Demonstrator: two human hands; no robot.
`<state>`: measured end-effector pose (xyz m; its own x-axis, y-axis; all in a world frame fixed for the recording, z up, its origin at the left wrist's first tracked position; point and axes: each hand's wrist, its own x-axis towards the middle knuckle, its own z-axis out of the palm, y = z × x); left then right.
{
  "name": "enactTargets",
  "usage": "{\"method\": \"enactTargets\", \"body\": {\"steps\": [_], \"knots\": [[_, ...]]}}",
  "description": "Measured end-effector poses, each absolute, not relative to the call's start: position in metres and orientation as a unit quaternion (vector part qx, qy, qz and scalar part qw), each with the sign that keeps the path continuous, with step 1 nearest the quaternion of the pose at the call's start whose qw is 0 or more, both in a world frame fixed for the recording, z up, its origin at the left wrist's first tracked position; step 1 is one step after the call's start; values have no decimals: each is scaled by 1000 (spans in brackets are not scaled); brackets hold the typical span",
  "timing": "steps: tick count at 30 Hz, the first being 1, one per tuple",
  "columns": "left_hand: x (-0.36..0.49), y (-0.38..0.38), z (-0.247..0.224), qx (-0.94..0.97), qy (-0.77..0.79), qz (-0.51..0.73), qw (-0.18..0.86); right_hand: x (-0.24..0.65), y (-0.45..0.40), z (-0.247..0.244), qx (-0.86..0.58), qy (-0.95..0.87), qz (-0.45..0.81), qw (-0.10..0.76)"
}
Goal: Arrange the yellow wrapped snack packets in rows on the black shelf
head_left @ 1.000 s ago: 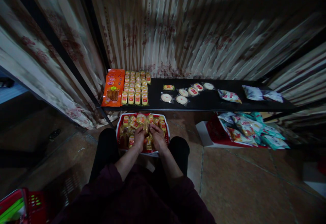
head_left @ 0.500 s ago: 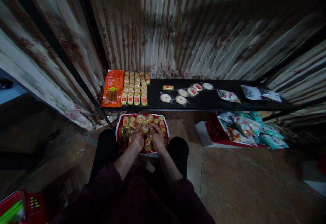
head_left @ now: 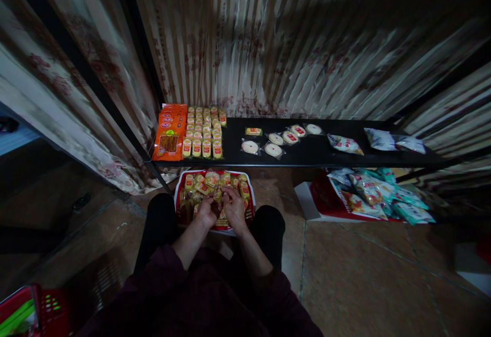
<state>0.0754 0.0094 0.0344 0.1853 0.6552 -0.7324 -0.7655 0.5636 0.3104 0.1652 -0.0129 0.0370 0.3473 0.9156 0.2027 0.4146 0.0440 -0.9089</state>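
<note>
Head view: left hand (head_left: 207, 212) and right hand (head_left: 234, 209), mine, pinch yellow packet (head_left: 217, 194) over box (head_left: 252, 189), lower centre; long axis unclear. Shelf (head_left: 235, 145) edge just beyond; floor (head_left: 345, 270) spreads lower right.

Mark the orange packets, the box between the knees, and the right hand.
Orange packets (head_left: 168, 144): head view, brown lower panel.
Box (head_left: 177, 189): head view, left rim.
Right hand (head_left: 235, 211): head view, back of the hand.

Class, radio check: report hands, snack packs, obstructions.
Both hands together over box. Yellow snack packs inside, partly covered by fingers. Black shelf just beyond box; nothing visible between hands and packs.
</note>
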Motion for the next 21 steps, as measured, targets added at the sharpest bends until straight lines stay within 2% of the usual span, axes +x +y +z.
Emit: {"method": "enactTargets", "body": {"steps": [9,21], "knots": [[76,10,43,-93,415,459,780,156,-21,46,-651,-583,156,460],[78,8,45,-106,383,439,806,156,-24,48,-646,-585,158,464]]}}
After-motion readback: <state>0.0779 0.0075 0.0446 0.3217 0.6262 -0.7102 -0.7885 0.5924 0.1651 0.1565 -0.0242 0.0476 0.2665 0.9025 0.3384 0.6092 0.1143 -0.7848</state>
